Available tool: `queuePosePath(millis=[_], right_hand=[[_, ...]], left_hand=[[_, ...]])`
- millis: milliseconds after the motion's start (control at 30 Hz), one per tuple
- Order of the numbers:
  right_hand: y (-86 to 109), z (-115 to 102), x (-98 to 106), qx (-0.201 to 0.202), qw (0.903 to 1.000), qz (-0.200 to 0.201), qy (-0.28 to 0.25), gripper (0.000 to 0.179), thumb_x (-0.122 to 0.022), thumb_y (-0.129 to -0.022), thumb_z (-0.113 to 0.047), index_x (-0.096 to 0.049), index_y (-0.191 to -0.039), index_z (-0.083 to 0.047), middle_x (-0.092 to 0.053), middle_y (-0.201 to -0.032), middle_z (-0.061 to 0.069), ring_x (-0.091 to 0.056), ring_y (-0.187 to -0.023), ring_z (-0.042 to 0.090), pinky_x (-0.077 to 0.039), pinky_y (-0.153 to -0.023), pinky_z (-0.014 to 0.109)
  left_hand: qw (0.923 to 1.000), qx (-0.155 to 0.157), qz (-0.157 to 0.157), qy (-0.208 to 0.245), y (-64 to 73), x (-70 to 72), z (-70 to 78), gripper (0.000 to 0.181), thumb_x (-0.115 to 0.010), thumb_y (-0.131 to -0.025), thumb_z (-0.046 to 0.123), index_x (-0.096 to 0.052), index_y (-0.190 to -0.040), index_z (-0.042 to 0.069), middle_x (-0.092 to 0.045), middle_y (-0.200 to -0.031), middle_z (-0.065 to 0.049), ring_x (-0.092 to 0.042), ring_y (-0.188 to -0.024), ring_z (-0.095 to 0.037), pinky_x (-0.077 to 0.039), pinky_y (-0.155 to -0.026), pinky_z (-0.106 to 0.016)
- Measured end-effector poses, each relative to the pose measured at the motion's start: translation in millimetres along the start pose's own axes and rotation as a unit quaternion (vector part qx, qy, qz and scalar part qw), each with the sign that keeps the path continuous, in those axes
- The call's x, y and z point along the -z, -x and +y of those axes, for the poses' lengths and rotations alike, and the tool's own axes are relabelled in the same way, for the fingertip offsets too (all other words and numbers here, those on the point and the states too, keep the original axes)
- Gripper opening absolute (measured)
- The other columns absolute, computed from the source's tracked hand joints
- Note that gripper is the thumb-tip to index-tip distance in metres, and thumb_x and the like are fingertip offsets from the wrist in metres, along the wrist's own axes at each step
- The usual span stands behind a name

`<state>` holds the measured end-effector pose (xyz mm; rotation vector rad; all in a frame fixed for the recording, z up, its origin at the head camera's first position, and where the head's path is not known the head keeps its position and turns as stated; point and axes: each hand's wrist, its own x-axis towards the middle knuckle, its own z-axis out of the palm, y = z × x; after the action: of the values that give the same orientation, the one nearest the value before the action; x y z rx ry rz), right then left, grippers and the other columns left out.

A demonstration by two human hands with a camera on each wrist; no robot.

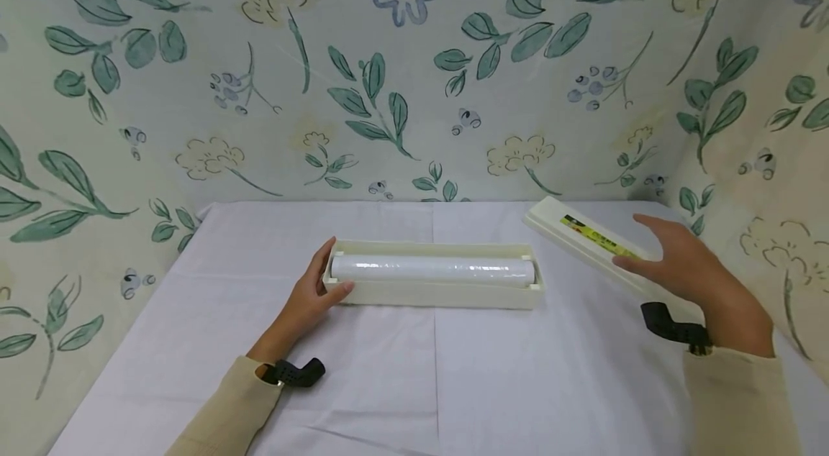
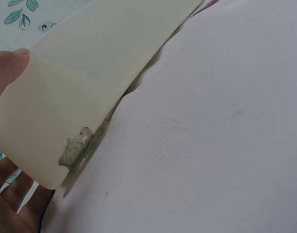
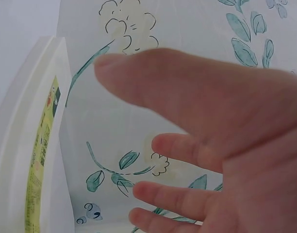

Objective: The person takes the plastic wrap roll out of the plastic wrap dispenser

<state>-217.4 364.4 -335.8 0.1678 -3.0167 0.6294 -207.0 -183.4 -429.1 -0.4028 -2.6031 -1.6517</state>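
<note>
A cream plastic cling film box (image 1: 440,295) lies lidless on the cloth, and a shiny white roll of film (image 1: 434,270) rests inside along its length. My left hand (image 1: 309,301) grips the box's left end, thumb on the front wall and fingers round the far side. In the left wrist view, the box's outer wall (image 2: 85,73) has a grey smudged patch near its lower corner. To the right lies the lid (image 1: 550,215), slanted, with a yellow-green label (image 1: 599,236). Over the lid's near part hovers my right hand (image 1: 696,265), fingers spread and thumb apart, holding nothing.
A white cloth (image 1: 363,384) with fold creases covers the table. Floral fabric (image 1: 414,118) hangs behind and on both sides, close to the table's edges. Black wrist cameras (image 1: 298,373) are worn on both wrists.
</note>
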Motion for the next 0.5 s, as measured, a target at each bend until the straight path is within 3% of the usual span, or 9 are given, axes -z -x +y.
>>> queuePosePath(millis=[133, 500], right_hand=[[-0.5, -4, 0, -0.001, 1.0000, 0.004, 0.005, 0.101, -0.075, -0.082, -0.040, -0.017, -0.149, 0.009, -0.022, -0.146, 0.038, -0.023, -0.127, 0.060, -0.024, -0.094, 0.077], [0.4, -13, -1, -0.007, 0.9999, -0.011, -0.005, 0.102, -0.074, -0.082, -0.042, -0.015, -0.151, 0.004, -0.019, -0.148, 0.037, -0.023, -0.127, 0.060, -0.026, -0.092, 0.078]], left_hand=[[1.0000, -0.002, -0.004, -0.004, 1.9, 0.3, 9.1, 0.085, -0.065, -0.092, 0.024, -0.010, -0.156, 0.015, -0.016, -0.159, -0.013, -0.031, -0.139, -0.035, -0.033, -0.108, -0.049], [1.0000, 0.000, -0.004, 0.000, 3.5, 0.8, 8.2, 0.085, -0.066, -0.092, 0.025, -0.011, -0.156, 0.018, -0.017, -0.159, -0.012, -0.031, -0.139, -0.035, -0.033, -0.107, -0.052]])
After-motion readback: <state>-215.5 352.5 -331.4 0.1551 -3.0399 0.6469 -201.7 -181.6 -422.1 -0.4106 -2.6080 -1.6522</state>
